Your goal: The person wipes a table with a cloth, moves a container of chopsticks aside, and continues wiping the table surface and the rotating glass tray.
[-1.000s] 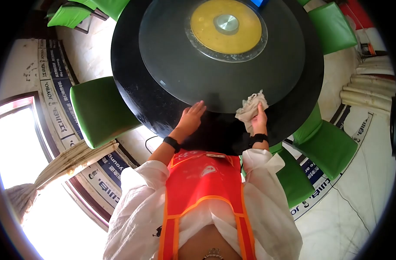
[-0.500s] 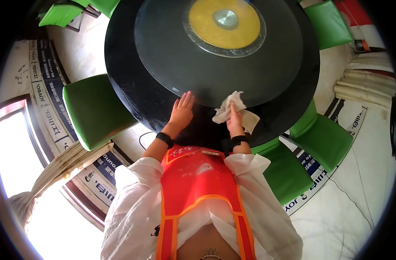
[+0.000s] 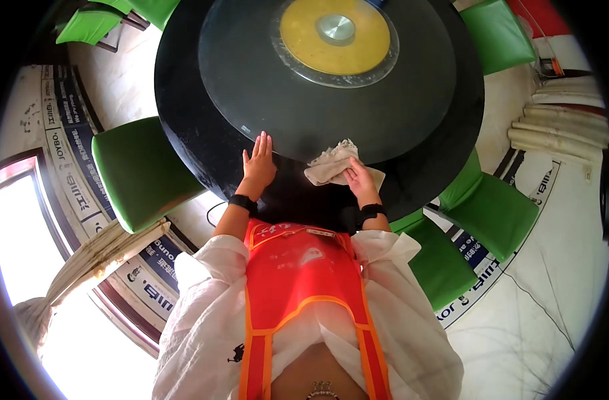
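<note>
A round black table [image 3: 184,133] carries a large dark glass turntable [image 3: 251,67] with a yellow disc [image 3: 301,40] and a silver hub at its centre. My left hand [image 3: 260,164] is at the near edge of the turntable, fingers extended and nothing in it. To its right, my right hand [image 3: 361,181] holds a crumpled beige cloth [image 3: 332,165] against the near rim of the turntable, the cloth spreading out to the left of the fingers and showing a little behind them.
Green chairs stand around the table, one at the left [image 3: 141,173], two at the lower right [image 3: 494,213] and others at the top. Beige curtains [image 3: 558,130] hang at the right. A thin cable [image 3: 534,300] lies on the floor.
My left hand has moved left along the table edge, its fingers more spread. The cloth has shifted slightly left and looks flatter under my right hand. The view has shifted a little.
</note>
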The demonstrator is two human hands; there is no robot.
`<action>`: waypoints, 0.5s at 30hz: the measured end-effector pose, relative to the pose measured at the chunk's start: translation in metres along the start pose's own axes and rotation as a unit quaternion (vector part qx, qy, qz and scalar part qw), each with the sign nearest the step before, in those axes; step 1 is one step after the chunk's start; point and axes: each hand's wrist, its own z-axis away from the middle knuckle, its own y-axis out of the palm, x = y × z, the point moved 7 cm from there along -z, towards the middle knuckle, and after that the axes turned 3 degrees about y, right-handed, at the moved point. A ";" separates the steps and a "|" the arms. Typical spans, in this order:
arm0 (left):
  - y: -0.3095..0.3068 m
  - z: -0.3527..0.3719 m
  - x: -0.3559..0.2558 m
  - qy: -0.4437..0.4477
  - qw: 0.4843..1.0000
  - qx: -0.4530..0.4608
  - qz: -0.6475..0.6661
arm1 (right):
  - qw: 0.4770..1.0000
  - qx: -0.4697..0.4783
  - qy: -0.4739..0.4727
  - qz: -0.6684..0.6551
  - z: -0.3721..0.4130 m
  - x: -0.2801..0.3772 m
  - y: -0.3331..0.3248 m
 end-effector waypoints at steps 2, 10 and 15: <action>0.004 -0.002 0.001 -0.004 1.000 0.010 0.007 | 1.000 -0.007 0.003 0.014 0.004 0.003 0.003; -0.004 -0.008 0.007 -0.062 0.997 0.003 0.043 | 0.962 -0.017 -0.077 0.260 0.022 0.000 0.007; -0.009 -0.015 0.025 -0.071 0.997 -0.015 0.016 | 0.577 -0.131 -0.352 0.725 0.089 0.045 0.026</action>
